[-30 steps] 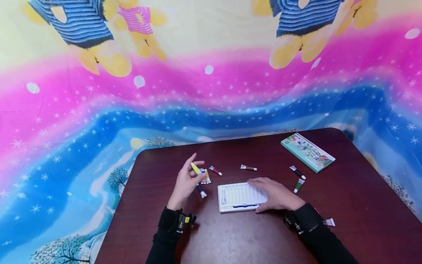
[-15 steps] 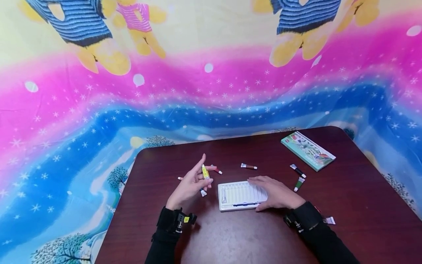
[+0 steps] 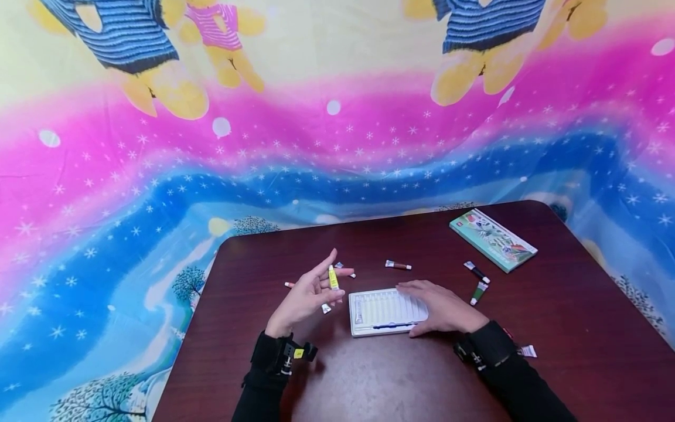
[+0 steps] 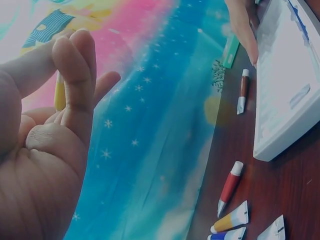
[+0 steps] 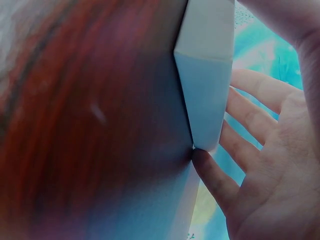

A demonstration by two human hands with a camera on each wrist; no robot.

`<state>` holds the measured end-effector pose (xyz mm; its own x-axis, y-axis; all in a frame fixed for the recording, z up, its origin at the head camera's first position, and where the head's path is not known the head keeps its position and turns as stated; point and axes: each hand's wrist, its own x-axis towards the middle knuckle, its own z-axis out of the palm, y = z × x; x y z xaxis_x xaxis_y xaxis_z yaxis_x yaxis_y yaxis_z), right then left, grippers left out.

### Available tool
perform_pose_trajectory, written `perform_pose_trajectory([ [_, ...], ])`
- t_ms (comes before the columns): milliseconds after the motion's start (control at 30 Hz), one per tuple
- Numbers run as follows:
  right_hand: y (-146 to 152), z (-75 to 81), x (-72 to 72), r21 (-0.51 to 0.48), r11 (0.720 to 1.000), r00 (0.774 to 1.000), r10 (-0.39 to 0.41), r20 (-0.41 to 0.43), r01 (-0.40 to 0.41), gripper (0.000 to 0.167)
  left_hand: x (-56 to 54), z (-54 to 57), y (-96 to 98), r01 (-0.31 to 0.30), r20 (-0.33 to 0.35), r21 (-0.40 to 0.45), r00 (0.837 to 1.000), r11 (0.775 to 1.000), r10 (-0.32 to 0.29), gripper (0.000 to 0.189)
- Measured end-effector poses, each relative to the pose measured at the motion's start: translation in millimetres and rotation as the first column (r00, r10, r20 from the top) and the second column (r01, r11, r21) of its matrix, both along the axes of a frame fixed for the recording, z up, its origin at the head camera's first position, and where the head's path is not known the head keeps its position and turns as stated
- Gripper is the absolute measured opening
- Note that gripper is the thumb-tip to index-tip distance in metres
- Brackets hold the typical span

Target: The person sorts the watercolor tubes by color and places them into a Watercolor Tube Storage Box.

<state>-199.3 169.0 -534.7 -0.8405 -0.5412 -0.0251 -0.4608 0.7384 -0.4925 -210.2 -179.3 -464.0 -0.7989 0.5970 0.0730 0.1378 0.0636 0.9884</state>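
Note:
My left hand (image 3: pixel 308 294) holds a small yellow paint tube (image 3: pixel 333 278) upright between thumb and fingers, just left of a white plastic tray (image 3: pixel 387 309). In the left wrist view, fingers hide most of that yellow tube. The tray has a row of slots, with one paint tube (image 3: pixel 359 312) in the leftmost and a blue paintbrush (image 3: pixel 394 326) along the front. My right hand (image 3: pixel 445 309) grips the tray's right end, thumb at the near edge and fingers over the far side. In the right wrist view its fingertips lie against the tray's side.
Behind the left hand lie red (image 4: pixel 231 187), orange-yellow (image 4: pixel 233 219) and blue (image 4: pixel 229 234) paint tubes. Beyond the tray are brown (image 3: pixel 398 265), black (image 3: pixel 476 272) and green (image 3: pixel 479 293) tubes. Another tube (image 3: pixel 527 351) lies beside the right wrist. A green illustrated box (image 3: pixel 494 240) sits back right.
My left hand has moved right, toward the tray, and turned the yellow paint tube from slanted to nearly upright. The right hand and tray have stayed put.

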Motion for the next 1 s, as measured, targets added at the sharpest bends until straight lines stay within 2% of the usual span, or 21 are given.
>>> perform_pose_trajectory([
  [267,0,1.5,0.2,-0.001,1.0,1.0,-0.006,0.005,0.006,0.101,-0.4,-1.4,1.9,0.024,0.011,0.005,1.0,1.0,-0.024,0.09],
  [400,0,1.2,0.0,-0.008,1.0,1.0,-0.003,0.009,0.003,0.101,-0.8,-6.0,5.0,-0.016,-0.066,-0.06,0.998,0.998,0.012,0.087],
  [500,1,0.5,0.0,-0.012,1.0,1.0,-0.006,0.013,0.006,0.101,-1.6,-12.2,11.3,-0.085,-0.17,-0.159,0.984,0.984,0.058,0.085],
  [667,0,-0.5,-0.4,-0.009,1.0,1.0,-0.006,0.006,0.006,0.101,-0.6,-25.4,25.7,-0.187,-0.293,-0.35,0.953,0.918,0.083,0.076],
  [867,0,-0.9,-0.6,-0.01,1.0,1.0,-0.011,0.009,0.011,0.102,5.7,-34.5,41.5,-0.273,-0.322,-0.489,0.939,0.828,0.12,0.056],
  [933,0,-1.0,-0.5,-0.007,1.0,1.0,-0.011,0.008,0.011,0.103,7.1,-38.0,46.2,-0.313,-0.354,-0.522,0.926,0.793,0.132,0.057],
  [1000,0,-1.2,-0.3,-0.005,1.0,1.0,-0.014,0.013,0.014,0.103,8.1,-40.9,50.7,-0.357,-0.408,-0.542,0.903,0.761,0.134,0.059],
])
